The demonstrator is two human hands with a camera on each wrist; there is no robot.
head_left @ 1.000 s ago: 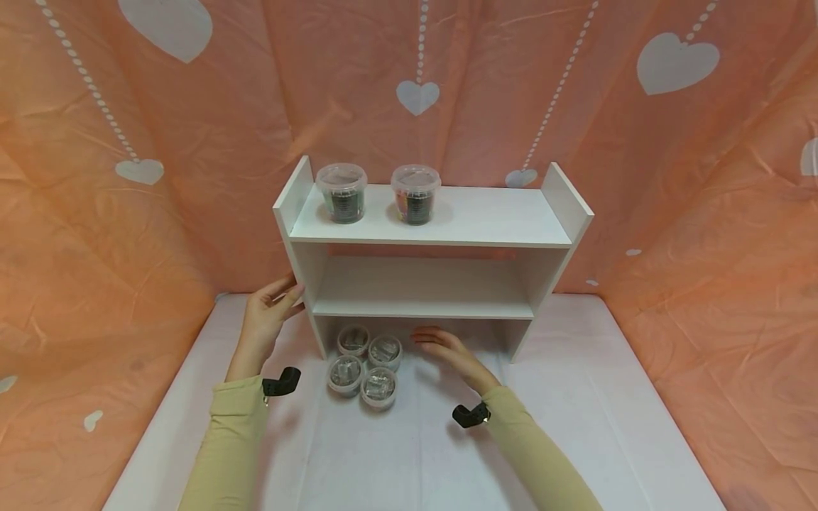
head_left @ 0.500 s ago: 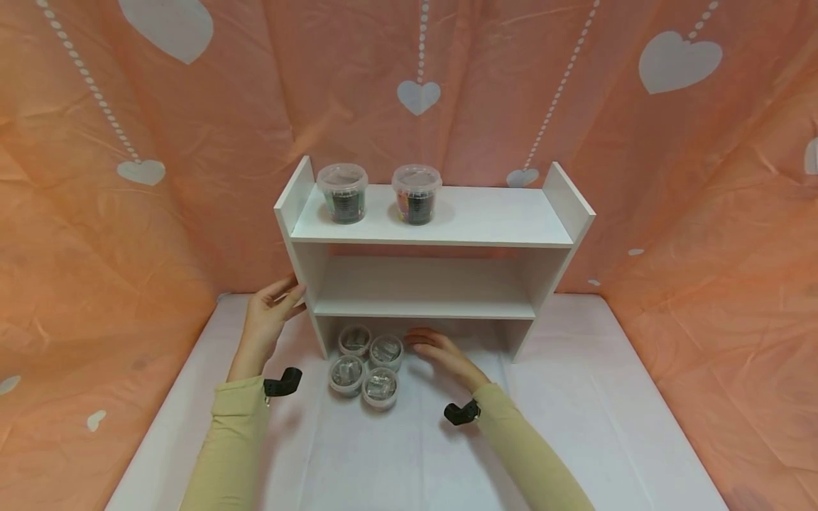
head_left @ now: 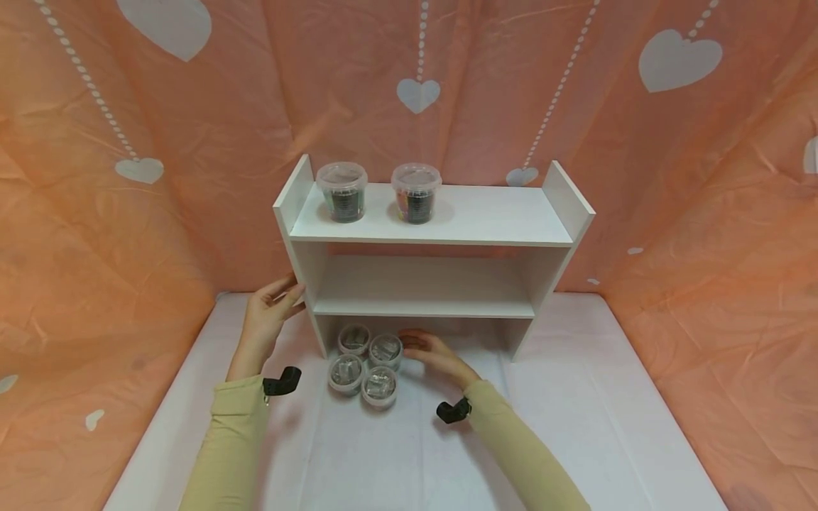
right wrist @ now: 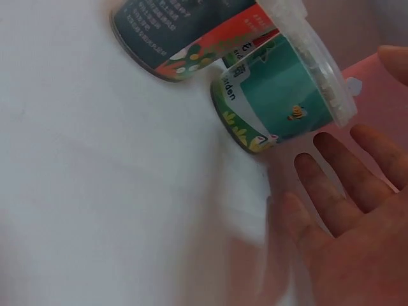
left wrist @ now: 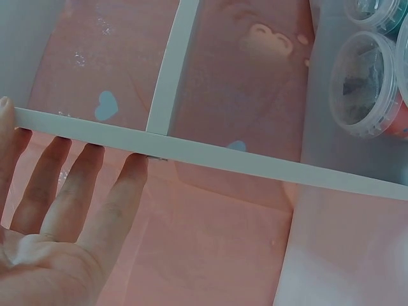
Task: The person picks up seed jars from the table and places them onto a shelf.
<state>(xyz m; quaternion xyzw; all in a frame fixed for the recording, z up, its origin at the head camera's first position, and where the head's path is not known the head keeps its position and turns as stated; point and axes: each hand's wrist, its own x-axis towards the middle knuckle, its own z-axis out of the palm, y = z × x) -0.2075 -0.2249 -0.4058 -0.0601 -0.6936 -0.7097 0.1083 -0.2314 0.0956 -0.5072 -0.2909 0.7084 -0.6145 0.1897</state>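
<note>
A white shelf [head_left: 422,309] stands on the table. My left hand [head_left: 265,316] grips its left side panel near mid-height; in the left wrist view the fingers [left wrist: 121,191] lie on the outer side and the thumb lies across the edge. Several clear-lidded tubs [head_left: 380,387] stand grouped under and before the shelf's lower left. My right hand [head_left: 431,353] is beside the back right tub [head_left: 386,349], its fingers spread and loosely bent. In the right wrist view this tub shows a teal label [right wrist: 287,95], and the fingertips are close to its lid; contact is unclear.
Two more lidded tubs, one at the left [head_left: 342,193] and one nearer the middle [head_left: 416,195], stand on the top board. A white cloth [head_left: 575,426] covers the table. Orange fabric [head_left: 192,213] with white hearts hangs behind and at the sides.
My right hand has moved left, closing the distance to the back right tub. The left hand has stayed on the side panel, and the tubs have not moved.
</note>
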